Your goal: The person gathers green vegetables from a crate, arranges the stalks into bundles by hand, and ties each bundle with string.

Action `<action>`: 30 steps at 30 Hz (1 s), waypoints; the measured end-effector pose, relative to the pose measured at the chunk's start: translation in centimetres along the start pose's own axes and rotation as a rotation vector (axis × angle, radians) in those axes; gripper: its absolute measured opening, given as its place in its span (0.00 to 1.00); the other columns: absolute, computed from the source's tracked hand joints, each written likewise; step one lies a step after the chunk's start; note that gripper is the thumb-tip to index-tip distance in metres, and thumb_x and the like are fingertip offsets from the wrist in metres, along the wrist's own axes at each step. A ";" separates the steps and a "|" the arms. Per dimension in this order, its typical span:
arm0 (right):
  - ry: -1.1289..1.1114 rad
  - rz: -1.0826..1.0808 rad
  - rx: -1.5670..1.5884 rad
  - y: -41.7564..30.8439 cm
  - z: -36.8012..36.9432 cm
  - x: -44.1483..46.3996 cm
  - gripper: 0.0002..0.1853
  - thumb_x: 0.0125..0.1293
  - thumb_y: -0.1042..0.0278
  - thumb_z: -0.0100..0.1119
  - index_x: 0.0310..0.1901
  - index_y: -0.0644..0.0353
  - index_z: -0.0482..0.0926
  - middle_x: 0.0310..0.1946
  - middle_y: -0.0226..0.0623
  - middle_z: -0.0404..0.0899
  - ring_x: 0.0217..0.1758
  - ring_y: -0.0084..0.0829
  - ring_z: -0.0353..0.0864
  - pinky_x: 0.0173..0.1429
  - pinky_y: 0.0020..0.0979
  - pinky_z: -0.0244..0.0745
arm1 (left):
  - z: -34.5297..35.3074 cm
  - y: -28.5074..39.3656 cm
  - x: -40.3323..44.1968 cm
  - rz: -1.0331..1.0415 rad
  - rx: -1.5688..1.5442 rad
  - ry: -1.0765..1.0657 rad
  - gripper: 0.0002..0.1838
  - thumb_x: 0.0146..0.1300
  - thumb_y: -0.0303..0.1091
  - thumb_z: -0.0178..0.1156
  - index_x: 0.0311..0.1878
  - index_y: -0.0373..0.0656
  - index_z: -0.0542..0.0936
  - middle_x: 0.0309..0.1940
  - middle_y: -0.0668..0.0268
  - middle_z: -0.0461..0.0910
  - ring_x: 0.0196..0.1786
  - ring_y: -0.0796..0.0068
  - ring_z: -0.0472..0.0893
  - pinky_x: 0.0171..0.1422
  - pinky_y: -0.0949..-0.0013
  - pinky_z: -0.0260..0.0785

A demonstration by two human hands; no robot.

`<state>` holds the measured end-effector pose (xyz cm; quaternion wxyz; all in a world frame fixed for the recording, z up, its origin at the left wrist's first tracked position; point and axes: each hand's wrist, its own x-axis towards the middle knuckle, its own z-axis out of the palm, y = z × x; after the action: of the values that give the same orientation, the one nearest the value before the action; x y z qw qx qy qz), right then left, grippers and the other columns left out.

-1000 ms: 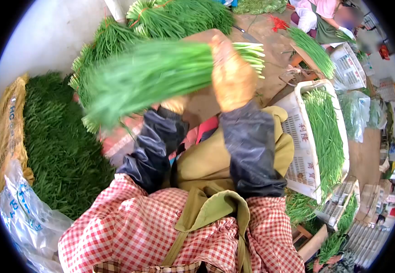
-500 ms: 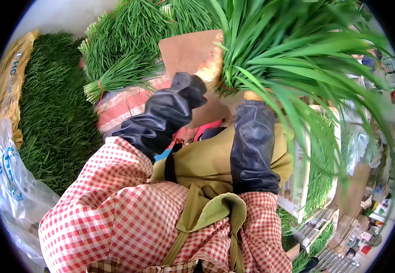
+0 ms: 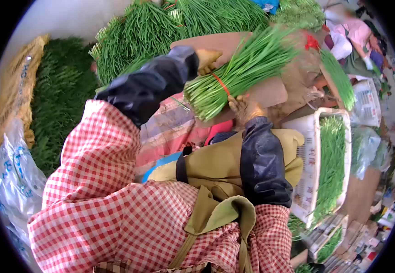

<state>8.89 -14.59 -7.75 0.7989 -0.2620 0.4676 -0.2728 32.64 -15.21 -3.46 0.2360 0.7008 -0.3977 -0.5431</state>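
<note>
A bundle of garlic chives (image 3: 247,68) lies slanted over a brown board (image 3: 272,91), its pale cut stems toward me and its leaves pointing up and right. Around the stems runs an orange-red band (image 3: 220,84). My left hand (image 3: 208,60) has its fingers curled at the bundle's upper side, near one end of the band. At the lower side, my right hand (image 3: 246,109) presses bent fingers against the bundle by the band's other end. Black sleeve covers reach to both wrists.
Several chive bundles (image 3: 136,41) are heaped behind the board. Loose greens (image 3: 61,100) lie at the left beside a yellow sack (image 3: 18,91) and clear plastic (image 3: 18,168). To my right stands a white crate (image 3: 347,159) of chives. Another person (image 3: 359,36) sits at the far right.
The chives came down from a raised position with leaves fanned rightward onto the board. Their stem ends and band now show plainly. Both hands have shifted to the band's two ends.
</note>
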 end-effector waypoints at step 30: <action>0.101 -0.333 -1.769 -1.6 5.5 -6.2 0.19 0.62 0.53 0.51 0.40 0.62 0.79 0.37 0.51 0.82 0.44 0.49 0.81 0.50 0.44 0.75 | 1.8 -1.6 -4.6 1.377 1.166 0.028 0.08 0.58 0.35 0.57 0.35 0.41 0.78 0.28 0.59 0.77 0.36 0.56 0.79 0.43 0.57 0.73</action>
<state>10.88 -10.58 -0.57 0.2338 -0.8331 0.4973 0.0634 30.99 -10.40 -2.60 0.1209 0.3225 -0.9387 0.0151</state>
